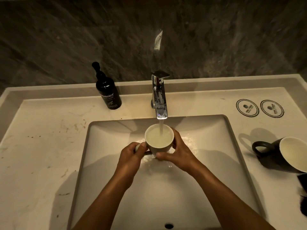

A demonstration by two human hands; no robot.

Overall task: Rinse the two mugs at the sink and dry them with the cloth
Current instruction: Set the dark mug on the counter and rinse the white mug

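A mug with a white inside is held upright over the sink basin, under the running chrome faucet. Water streams into it and it is full nearly to the rim. My left hand grips its handle on the left. My right hand wraps around its right side and bottom. A second mug, dark outside and white inside, lies tilted on the counter at the right, handle pointing left. A dark cloth shows partly at the right edge, just below that mug.
A black pump bottle of hand wash stands on the counter left of the faucet. Two round printed coasters lie at the back right. The pale counter is stained on the left. A dark stone wall rises behind.
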